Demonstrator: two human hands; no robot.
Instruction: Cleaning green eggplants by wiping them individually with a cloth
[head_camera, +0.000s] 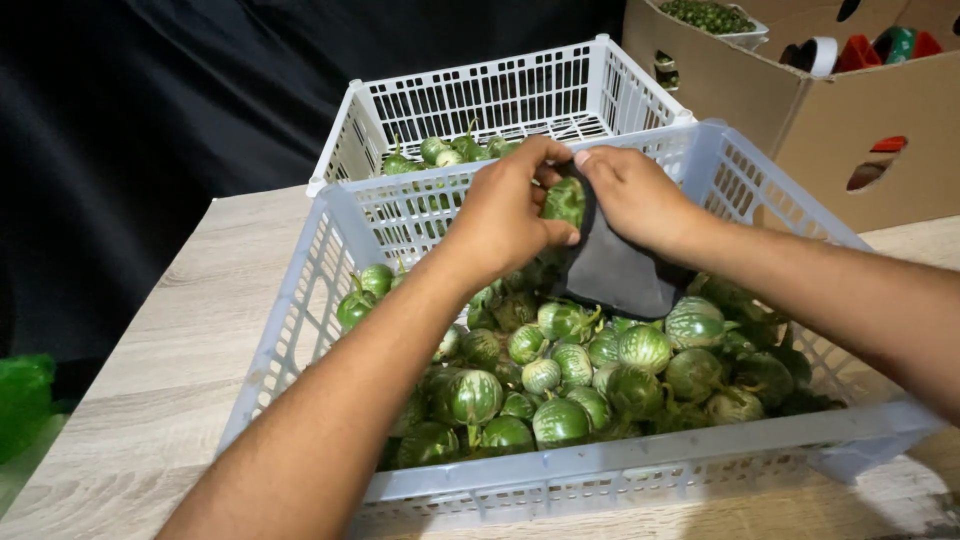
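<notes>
My left hand (505, 210) and my right hand (635, 195) meet above the near pale blue crate (330, 250), which is full of small round green striped eggplants (560, 375). My left hand grips one green eggplant (566, 200). My right hand presses a dark grey cloth (615, 270) against that eggplant; the cloth hangs down over the pile.
A second white crate (500, 95) stands behind with a few eggplants (440, 152) inside. Cardboard boxes (800, 100) sit at the back right, one holding a tray of small green produce (705, 15). The crates rest on a light wooden table (170, 340). Something green (25, 400) lies at the left edge.
</notes>
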